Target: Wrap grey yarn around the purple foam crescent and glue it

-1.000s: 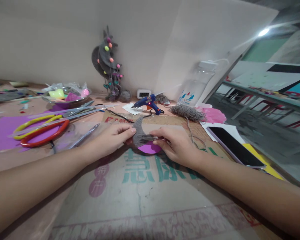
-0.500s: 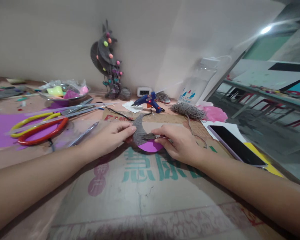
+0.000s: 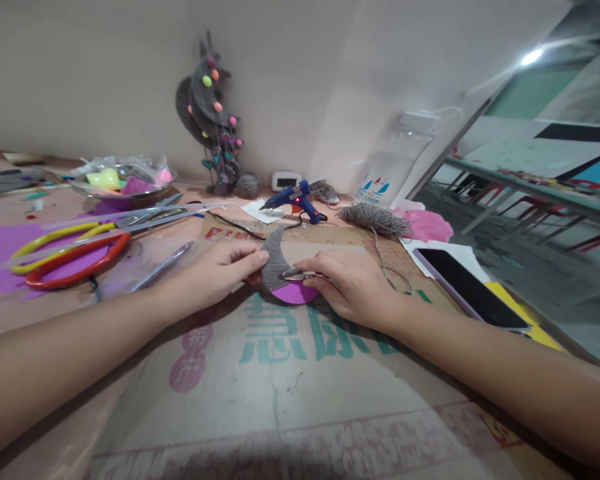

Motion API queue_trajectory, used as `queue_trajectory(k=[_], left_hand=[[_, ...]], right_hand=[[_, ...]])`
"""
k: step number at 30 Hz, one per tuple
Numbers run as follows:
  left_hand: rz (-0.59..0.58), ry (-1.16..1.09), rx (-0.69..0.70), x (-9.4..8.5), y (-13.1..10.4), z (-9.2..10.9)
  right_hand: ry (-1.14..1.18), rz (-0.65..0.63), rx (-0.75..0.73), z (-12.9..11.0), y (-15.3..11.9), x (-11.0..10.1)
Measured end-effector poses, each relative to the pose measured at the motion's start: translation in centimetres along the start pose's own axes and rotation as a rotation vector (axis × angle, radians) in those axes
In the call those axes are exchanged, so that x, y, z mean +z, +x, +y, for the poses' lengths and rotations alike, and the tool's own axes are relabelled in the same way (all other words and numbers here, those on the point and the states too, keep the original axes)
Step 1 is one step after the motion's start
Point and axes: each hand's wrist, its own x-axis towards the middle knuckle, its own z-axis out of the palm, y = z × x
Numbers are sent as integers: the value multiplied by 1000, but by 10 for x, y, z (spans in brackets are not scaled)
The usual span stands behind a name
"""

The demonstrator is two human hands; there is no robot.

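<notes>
A crescent (image 3: pixel 275 257) wrapped in grey yarn stands out above the cardboard, its lower part a bare purple surface. My left hand (image 3: pixel 237 263) pinches the crescent's left edge between thumb and fingers. In my right hand (image 3: pixel 347 283) is a small pointed metal tool (image 3: pixel 294 274), which looks like thread snips. Its tip lies against the inner edge of the yarn wrapping, where grey meets purple. Part of the tool is hidden by my right fingers.
Behind the crescent lie a blue glue gun (image 3: pixel 293 200) and a grey yarn skein (image 3: pixel 375 220). Scissors (image 3: pixel 77 260), a pen (image 3: pixel 163 267) and a bowl (image 3: pixel 125 197) are on the left. A phone (image 3: pixel 470 287) and water bottle (image 3: pixel 393 163) stand to the right.
The view has shifted slightly, so everything sits a little further left. The metal tool shows brighter and more clearly at the yarn edge. Both hands keep their grips.
</notes>
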Motion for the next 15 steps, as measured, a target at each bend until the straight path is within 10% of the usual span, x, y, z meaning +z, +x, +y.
queue_trajectory(k=[15], left_hand=[[2, 39, -9, -2, 0, 5]], right_hand=[[-4, -17, -4, -1, 0, 0]])
